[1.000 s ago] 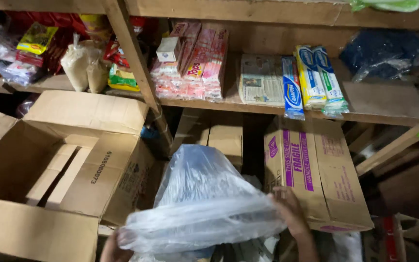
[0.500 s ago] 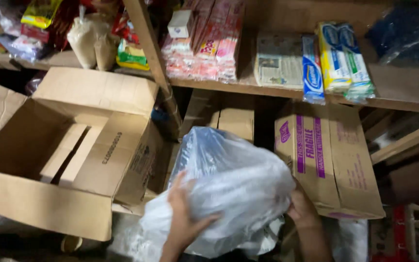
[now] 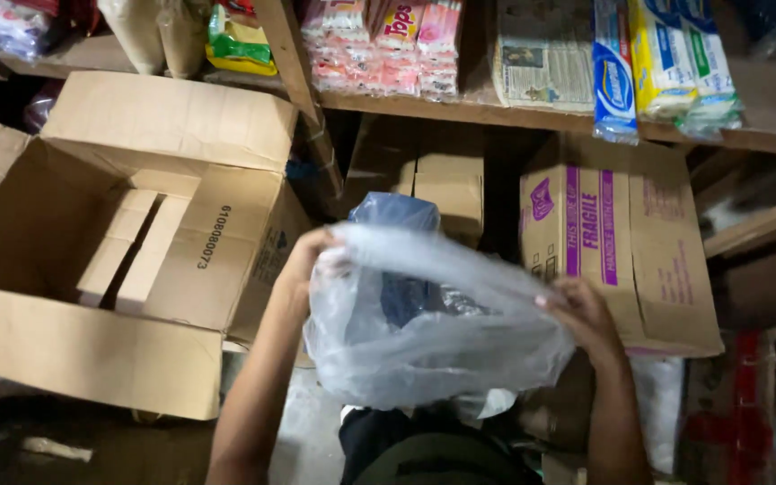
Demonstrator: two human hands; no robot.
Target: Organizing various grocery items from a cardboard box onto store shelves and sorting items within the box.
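A clear plastic bag (image 3: pixel 424 350) is stretched between both my hands in the middle of the view. My left hand (image 3: pixel 305 260) grips its left edge and my right hand (image 3: pixel 581 314) grips its right edge, holding the mouth apart. Something dark blue (image 3: pixel 397 216) shows through the bag's upper part. An open, empty brown cardboard box (image 3: pixel 119 260) stands just left of my left hand, its flaps spread.
A wooden shelf (image 3: pixel 532 112) above carries packets of sweets (image 3: pixel 397 45), newspaper (image 3: pixel 541 63) and blue and yellow packs (image 3: pixel 666 63). A shut carton with purple print (image 3: pixel 621 242) stands at right, plain cartons (image 3: pixel 424 175) behind the bag. A wooden post (image 3: pixel 303 99) slants down past the open box.
The view has tilted down and moved closer. My left hand went from the bag's underside to its left edge, and both hands have pulled the bag open sideways.
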